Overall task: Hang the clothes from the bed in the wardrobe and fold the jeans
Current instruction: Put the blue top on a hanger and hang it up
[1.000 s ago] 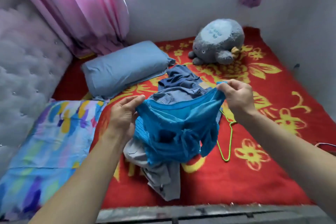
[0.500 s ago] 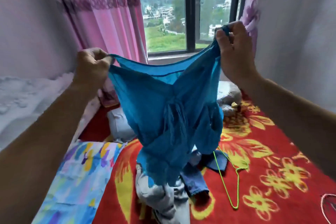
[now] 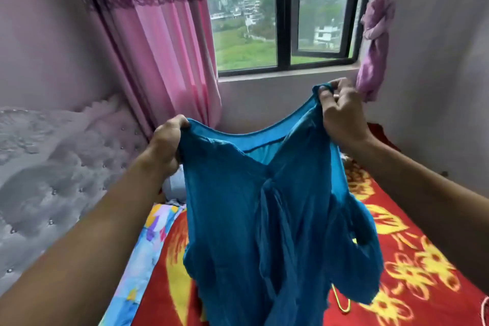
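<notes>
The thin teal-blue gauzy top hangs in the air above the bed, held up by its upper edge. The left hand has its grip clenched on the left corner of the fabric. The right hand, higher, pinches the right corner in a closed grip. Half a second ago both hands were higher in the view; now they sit below the window sill, and the top hides the pile of clothes seen then. Beneath lies a red blanket with yellow flowers, with what seems to be a thin green wire hanger on it and a multicoloured patterned pillow at its left. A grey tufted headboard, a pink curtain and a dark-framed window stand behind.
</notes>
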`<action>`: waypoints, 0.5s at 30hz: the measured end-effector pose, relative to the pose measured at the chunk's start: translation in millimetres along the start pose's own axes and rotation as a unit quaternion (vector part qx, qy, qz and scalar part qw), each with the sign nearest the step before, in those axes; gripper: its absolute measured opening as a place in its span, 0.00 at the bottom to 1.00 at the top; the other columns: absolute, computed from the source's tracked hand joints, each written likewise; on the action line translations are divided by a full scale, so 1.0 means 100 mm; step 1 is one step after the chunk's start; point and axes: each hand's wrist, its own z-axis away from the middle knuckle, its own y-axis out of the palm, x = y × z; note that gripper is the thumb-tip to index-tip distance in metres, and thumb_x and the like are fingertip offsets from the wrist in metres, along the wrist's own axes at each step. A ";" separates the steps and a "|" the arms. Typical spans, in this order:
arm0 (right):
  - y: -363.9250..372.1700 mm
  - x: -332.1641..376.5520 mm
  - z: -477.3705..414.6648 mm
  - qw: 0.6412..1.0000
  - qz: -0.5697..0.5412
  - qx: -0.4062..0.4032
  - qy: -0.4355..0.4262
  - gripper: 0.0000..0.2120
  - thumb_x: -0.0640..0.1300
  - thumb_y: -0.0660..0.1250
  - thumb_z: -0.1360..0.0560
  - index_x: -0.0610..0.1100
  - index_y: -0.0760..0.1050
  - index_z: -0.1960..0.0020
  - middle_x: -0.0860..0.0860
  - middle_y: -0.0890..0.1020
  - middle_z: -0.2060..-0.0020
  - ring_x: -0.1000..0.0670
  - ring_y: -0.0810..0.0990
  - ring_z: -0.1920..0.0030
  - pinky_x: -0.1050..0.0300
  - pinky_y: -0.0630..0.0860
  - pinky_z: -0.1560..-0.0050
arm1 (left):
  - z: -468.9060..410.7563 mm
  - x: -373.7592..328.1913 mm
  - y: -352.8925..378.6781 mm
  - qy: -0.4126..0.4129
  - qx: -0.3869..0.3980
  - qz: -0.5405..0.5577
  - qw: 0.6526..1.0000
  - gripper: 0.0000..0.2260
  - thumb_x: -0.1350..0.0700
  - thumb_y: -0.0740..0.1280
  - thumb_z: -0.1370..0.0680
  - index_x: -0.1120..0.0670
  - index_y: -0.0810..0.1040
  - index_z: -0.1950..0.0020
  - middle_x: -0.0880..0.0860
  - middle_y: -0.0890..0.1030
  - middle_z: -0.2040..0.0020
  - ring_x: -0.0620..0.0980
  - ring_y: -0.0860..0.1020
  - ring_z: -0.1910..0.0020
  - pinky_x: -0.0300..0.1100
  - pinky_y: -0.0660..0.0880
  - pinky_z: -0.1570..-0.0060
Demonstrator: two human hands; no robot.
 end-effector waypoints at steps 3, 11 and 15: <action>0.27 -1.06 0.21 0.993 0.058 0.060 0.081 0.06 0.47 0.62 0.21 0.45 0.73 0.49 0.49 0.79 0.61 0.45 0.78 0.58 0.52 0.74 0.52 | -0.36 0.87 0.20 -0.089 -0.036 -0.063 0.993 0.04 0.56 0.62 0.26 0.53 0.74 0.60 0.54 0.75 0.67 0.50 0.73 0.72 0.37 0.70 0.70; 0.74 -3.48 1.04 0.884 0.187 0.310 0.297 0.06 0.49 0.65 0.23 0.48 0.70 0.51 0.46 0.81 0.55 0.42 0.79 0.51 0.49 0.73 0.52 | -0.87 3.05 0.73 -0.204 -0.063 -0.163 0.963 0.08 0.66 0.69 0.27 0.57 0.74 0.64 0.54 0.74 0.70 0.47 0.72 0.73 0.37 0.67 0.74; 0.92 -4.21 1.47 0.825 0.215 0.394 0.344 0.08 0.52 0.66 0.25 0.51 0.69 0.57 0.52 0.77 0.60 0.44 0.79 0.52 0.53 0.68 0.56 | -1.02 3.91 0.89 -0.222 -0.107 -0.171 0.954 0.10 0.67 0.71 0.27 0.57 0.74 0.65 0.54 0.75 0.68 0.49 0.72 0.68 0.41 0.69 0.67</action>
